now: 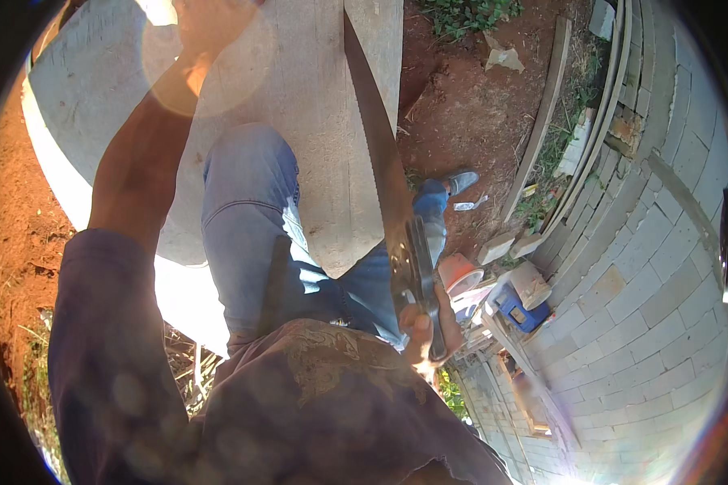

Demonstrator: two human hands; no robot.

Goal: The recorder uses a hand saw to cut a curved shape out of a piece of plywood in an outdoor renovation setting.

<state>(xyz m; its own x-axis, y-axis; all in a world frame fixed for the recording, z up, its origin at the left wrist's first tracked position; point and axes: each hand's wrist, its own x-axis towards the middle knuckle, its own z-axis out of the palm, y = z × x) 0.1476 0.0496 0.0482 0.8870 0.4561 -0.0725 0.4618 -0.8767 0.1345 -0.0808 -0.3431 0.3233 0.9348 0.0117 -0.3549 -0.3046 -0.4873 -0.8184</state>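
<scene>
My right hand (425, 333) is closed around the dark handle of a handsaw (380, 153). The long blade slants away from me over the right part of a large pale board (319, 121), with its toothed edge on the left. Whether the blade sits in a cut cannot be made out. At the far left, my left hand (210, 28) is against the board in bright sun glare. Its fingers run out at the picture's upper edge. My bent knee, in blue jeans (251, 186), is over the board between my hands.
Red soil (477, 105) lies on both sides, with a green plant (465, 16) at the far right. Long planks (542, 121) run beside a grey block wall (663, 299). A reddish bucket (459, 275) and a blue container (522, 311) stand right of my right hand.
</scene>
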